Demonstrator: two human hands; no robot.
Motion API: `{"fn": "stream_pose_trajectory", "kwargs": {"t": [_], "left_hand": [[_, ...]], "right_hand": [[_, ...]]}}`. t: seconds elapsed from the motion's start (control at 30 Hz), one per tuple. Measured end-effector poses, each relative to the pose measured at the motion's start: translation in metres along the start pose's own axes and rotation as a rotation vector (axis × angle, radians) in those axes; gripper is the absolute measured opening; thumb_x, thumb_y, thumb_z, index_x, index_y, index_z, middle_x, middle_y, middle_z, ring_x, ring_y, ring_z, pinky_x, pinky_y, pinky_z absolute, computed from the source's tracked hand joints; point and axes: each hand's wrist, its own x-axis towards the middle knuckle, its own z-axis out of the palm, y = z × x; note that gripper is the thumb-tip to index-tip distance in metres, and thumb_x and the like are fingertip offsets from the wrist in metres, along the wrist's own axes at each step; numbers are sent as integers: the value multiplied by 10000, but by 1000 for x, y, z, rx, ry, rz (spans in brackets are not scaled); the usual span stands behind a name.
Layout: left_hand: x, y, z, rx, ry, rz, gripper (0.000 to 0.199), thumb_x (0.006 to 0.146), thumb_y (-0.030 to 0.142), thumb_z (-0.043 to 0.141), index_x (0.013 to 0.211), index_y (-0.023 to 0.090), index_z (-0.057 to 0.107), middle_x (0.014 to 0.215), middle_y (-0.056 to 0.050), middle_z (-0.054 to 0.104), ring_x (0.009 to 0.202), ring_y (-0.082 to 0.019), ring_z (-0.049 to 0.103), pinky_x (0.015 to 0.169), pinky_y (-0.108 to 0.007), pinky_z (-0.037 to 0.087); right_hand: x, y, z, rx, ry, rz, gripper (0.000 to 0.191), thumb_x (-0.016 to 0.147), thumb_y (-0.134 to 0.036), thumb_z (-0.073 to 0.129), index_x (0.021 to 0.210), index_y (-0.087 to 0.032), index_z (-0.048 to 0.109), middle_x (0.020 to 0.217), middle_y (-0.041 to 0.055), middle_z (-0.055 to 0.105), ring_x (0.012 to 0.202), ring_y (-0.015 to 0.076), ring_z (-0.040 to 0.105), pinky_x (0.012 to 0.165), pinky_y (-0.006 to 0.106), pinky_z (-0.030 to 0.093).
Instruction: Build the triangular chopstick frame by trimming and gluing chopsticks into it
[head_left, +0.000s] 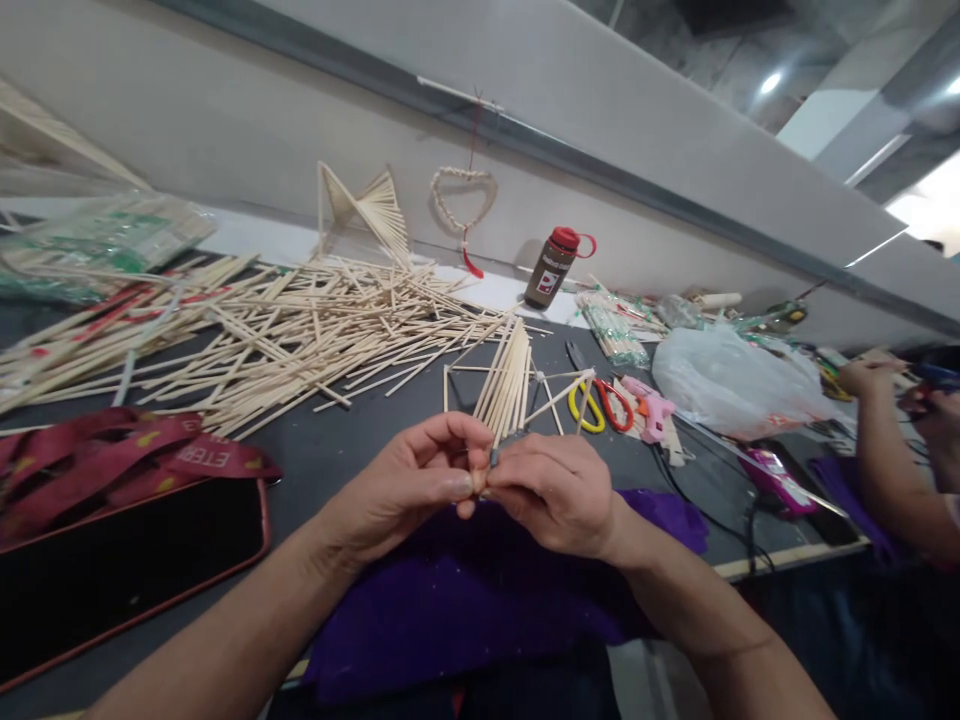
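My left hand point(416, 475) and my right hand point(559, 492) meet at the table's near edge, thumbs and fingertips pinched together. Between them is something small with a greyish part, mostly covered by the fingers. Just beyond the fingertips stands a small frame of thin wooden sticks point(510, 385), with a fan of sticks laid side by side across its middle; whether my hands touch it I cannot tell. Scissors point(589, 403) with yellow and red handles lie to its right. A pink glue gun point(651, 408) rests beside them. Purple cloth point(472, 600) lies below my hands.
A large pile of loose sticks point(322, 320) spreads at left. A phone point(150, 560) and maroon lanyard point(127, 465) lie near left. By the wall stand a twisted stick model point(367, 215) and a red-capped bottle point(551, 268). A plastic bag point(739, 380) and another person's arm point(892, 460) are right.
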Motion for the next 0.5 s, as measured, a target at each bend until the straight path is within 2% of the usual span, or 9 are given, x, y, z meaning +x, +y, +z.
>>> {"fn": "stream_pose_trajectory", "kwargs": {"t": [0.2, 0.33, 0.43, 0.5], "left_hand": [[-1, -3, -2, 11, -10, -39, 282, 685, 70, 739, 945, 164, 684, 780, -1, 605, 651, -70, 582, 544, -150, 533], [0, -6, 1, 17, -38, -69, 267, 684, 98, 748, 934, 170, 687, 773, -4, 604, 618, -66, 573, 519, -151, 511], [3, -5, 3, 43, 55, 8, 239, 705, 82, 719, 921, 179, 688, 743, 7, 597, 557, -38, 542, 499, -128, 470], [4, -1, 3, 9, 148, 90, 255, 692, 62, 703, 920, 175, 690, 738, 5, 593, 567, -39, 532, 501, -126, 457]], "right_hand": [[0, 1, -9, -14, -103, -14, 35, 859, -158, 554, 888, -173, 568, 752, 24, 670, 660, 105, 608, 588, 215, 464], [1, -7, 0, -29, -170, -17, 38, 834, -146, 526, 817, -177, 541, 686, 10, 635, 588, 98, 551, 531, 218, 411], [-3, -19, -1, 32, -221, -34, 77, 783, -134, 489, 738, -193, 507, 608, -9, 583, 529, 95, 501, 494, 225, 380], [-10, -23, -27, 38, -273, -23, 95, 791, -152, 470, 717, -206, 496, 598, -15, 565, 513, 93, 482, 498, 231, 379]]}}
